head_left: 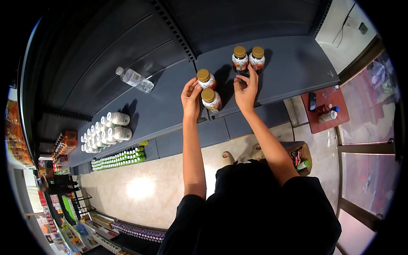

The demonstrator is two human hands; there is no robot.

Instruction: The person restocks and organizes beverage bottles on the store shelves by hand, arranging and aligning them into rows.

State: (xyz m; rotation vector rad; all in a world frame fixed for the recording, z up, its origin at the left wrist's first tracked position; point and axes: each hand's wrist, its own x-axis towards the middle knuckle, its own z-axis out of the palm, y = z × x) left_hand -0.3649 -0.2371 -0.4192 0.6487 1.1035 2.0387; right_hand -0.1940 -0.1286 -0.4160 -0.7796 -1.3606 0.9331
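Observation:
Two white-labelled supplement jars with gold lids, a rear jar (206, 79) and a front jar (211, 100), stand upright one before the other on the dark grey shelf (165, 95). My left hand (191, 98) is at their left side, its fingers and thumb curled against the rear jar. Farther right and back, two matching jars stand side by side, a left one (240, 60) and a right one (256, 59). Just in front of this pair is my right hand (247, 90), holding nothing, thumb and fingers apart. Its index fingertip is close to the right jar; contact is unclear.
Several white bottles (119, 134) stand in rows farther left, with a clear plastic bottle (135, 80) lying behind. Green-and-white bottles (119, 159) line a lower shelf. To the right are a red table (323, 123) and a cardboard box (307, 149). A distant person (59, 185) is at far left.

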